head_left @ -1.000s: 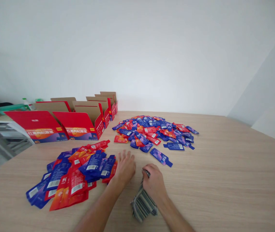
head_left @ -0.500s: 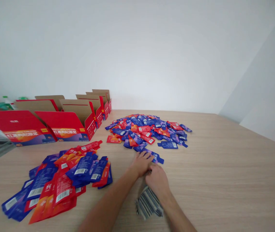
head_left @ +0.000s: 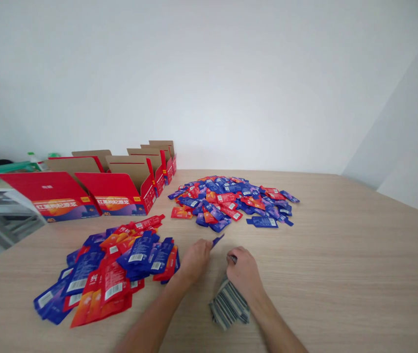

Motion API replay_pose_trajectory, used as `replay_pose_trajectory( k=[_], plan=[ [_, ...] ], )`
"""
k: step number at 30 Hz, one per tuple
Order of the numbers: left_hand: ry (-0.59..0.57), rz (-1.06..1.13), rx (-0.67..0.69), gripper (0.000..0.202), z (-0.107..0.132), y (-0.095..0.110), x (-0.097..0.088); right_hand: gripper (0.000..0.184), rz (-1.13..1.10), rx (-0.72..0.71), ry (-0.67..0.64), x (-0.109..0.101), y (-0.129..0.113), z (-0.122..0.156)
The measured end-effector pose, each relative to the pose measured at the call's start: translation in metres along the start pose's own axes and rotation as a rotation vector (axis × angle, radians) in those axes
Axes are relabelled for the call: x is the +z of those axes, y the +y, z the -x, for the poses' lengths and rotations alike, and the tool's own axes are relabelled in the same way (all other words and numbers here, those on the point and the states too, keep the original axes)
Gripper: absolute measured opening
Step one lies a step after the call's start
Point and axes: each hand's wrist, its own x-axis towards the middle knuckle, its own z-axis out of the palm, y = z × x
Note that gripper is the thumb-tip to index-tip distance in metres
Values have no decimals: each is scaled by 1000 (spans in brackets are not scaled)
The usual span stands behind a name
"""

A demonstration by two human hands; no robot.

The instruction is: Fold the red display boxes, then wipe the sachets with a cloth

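My left hand (head_left: 196, 260) is closed on a blue pouch (head_left: 218, 239), whose thin edge sticks out past the fingers toward the upper right. To its right, my right hand (head_left: 244, 274) has its fingers curled around a bunched bit of the grey striped cloth (head_left: 229, 305). The rest of that cloth lies crumpled on the table below the wrist. Left of my left hand is a loose pile of red and blue pouches (head_left: 115, 280). A larger heap of similar pouches (head_left: 227, 198) spreads beyond both hands.
Open red cartons (head_left: 108, 193) stand in rows along the table's far left side. A single blue pouch (head_left: 263, 222) lies at the heap's near right edge. Behind the wooden table (head_left: 341, 255) rises a white wall; a shelf (head_left: 3, 201) with green items is at far left.
My left hand has lifted the blue pouch off the table and drawn it left, away from my right hand. My right hand stays by the cloth. The view has shifted slightly left.
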Motion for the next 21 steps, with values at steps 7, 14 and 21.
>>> replay_pose_trajectory(
  k=[7,14,21],
  plan=[
    [52,989,-359,44,24,5,-8,15,-400,-266,165,-9,-26,9],
    [-44,1523,-334,35,31,27,-9,20,-424,-416,-6,14,-43,22],
    [-138,1433,-364,42,40,34,-2,19,-362,-265,331,9,-21,5]
  ],
)
